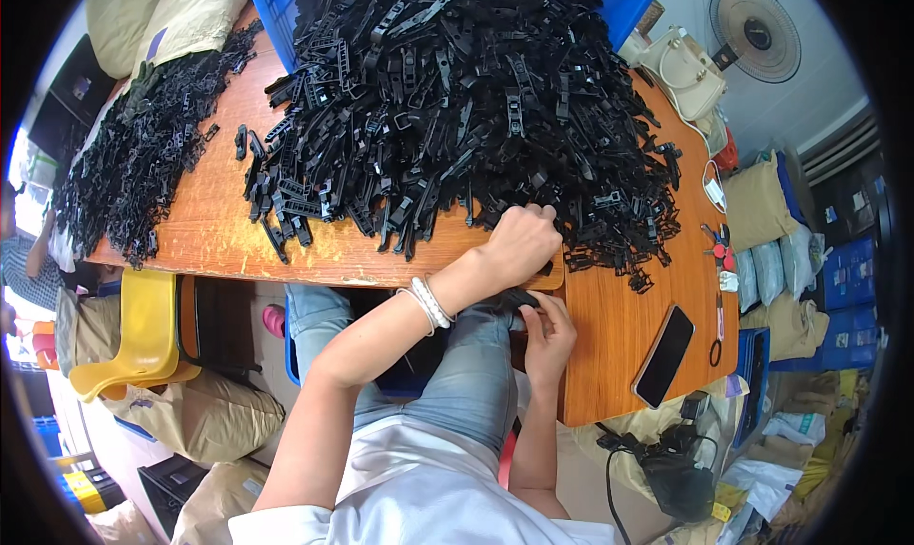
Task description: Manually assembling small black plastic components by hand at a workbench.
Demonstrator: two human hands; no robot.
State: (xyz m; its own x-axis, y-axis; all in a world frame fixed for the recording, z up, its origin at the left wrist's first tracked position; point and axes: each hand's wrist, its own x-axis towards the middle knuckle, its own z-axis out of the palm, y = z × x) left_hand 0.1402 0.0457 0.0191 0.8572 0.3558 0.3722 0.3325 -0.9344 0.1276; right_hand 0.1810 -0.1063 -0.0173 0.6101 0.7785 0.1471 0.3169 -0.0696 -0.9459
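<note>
Heap of small black plastic parts [447, 117] sits at twelve o'clock. Left hand [522, 245] curls, right hand [550, 337] half pinches; cannot tell what's held. Seems like picking; next needs gentle pinching.

So the surface [614, 355] is orange-brown wood grain, pretty scuffed along the front edge. There's a yellow chair [148, 326] off to the left with a tan sack [214, 412] slumped beside it, and some greyish floor [238, 312] showing. Right side's got a plain whitish wall [828, 40], a round fan [757, 33] and stacked blue bins [850, 283]. Far left is super bright, can't tell from what.
</note>
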